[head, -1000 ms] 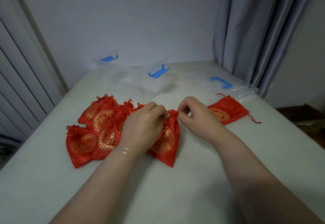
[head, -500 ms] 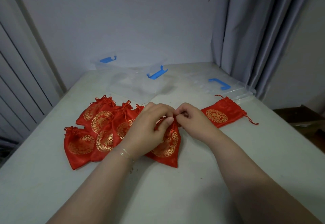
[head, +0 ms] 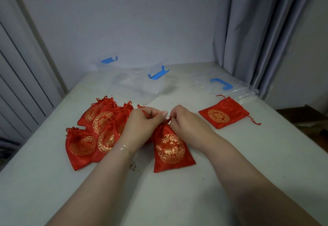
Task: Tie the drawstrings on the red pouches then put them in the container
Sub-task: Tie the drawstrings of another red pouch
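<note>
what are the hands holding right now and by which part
Both the left hand and right hand pinch the red cord drawstrings at the gathered neck of the red gold-patterned fabric pouch.

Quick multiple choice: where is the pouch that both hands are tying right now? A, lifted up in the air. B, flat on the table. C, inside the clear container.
B: the pouch lies flat on the table, left hand and right hand pinching its drawstring.

The left hand (head: 142, 124) and right hand (head: 186, 124) are covering the gathered neck of the middle red pouch (head: 171, 149), so its knot is hiding. The clear container (head: 142, 87) in the upper centre is perhaps blending into the table. Both forearms are running off the bottom edge.
</note>
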`<state>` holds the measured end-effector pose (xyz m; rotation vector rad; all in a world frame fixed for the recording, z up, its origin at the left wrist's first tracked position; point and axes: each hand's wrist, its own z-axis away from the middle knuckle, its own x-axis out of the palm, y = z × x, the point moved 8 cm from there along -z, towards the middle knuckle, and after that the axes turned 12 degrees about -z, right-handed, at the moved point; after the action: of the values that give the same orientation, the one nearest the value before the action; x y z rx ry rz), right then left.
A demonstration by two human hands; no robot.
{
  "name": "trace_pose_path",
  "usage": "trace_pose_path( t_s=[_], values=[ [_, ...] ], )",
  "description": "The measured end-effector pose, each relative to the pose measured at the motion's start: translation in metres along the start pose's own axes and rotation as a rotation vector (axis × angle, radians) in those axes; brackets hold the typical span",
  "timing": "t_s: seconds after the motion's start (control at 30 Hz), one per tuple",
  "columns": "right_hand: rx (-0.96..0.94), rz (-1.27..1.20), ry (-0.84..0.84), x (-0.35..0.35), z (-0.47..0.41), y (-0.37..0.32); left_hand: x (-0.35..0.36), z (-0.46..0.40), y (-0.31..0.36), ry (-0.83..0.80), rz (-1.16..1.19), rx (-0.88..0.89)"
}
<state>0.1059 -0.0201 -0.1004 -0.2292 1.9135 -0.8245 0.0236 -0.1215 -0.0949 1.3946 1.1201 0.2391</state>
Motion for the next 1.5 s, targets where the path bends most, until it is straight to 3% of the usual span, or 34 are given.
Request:
trace_pose_path(
  t_s=[0.2, 0.4, 0.5, 0.6, 0.7, 0.77, 0.87, 1.1, 1.4, 1.5],
  values=[
    [-0.171, 0.246, 0.026, 0.003, 0.009, -0.026, 0.000, -0.003, -0.008, -0.044, -0.164, -0.039],
    [-0.192, 0.314, -0.013, 0.013, 0.015, -0.031, 0.002, 0.000, 0.002, -0.037, -0.571, 0.122],
    [-0.261, 0.371, -0.022, 0.021, 0.017, -0.034, 0.003, 0.001, 0.005, 0.004, -0.663, 0.149],
    [-0.222, 0.197, 0.025, 0.014, 0.012, -0.029, 0.000, 0.001, 0.001, 0.007, -0.550, 0.100],
    [-0.085, -0.323, 0.038, 0.003, 0.003, -0.009, -0.004, -0.002, -0.004, -0.033, -0.361, 0.042],
    [-0.050, -0.540, -0.058, 0.006, 0.001, -0.001, -0.004, -0.001, -0.002, -0.071, -0.219, 0.023],
    [-0.016, -0.510, -0.132, 0.015, -0.001, 0.007, -0.001, 0.001, -0.001, -0.121, -0.046, -0.006],
    [-0.034, -0.284, 0.129, -0.015, 0.000, 0.005, -0.010, -0.004, -0.014, -0.003, 0.114, -0.115],
    [-0.026, -0.383, -0.138, -0.004, 0.004, -0.003, -0.009, -0.002, -0.011, -0.038, 0.139, -0.122],
    [0.002, -0.346, -0.132, -0.006, 0.003, 0.003, -0.006, -0.002, -0.010, -0.068, 0.104, -0.102]
  ],
)
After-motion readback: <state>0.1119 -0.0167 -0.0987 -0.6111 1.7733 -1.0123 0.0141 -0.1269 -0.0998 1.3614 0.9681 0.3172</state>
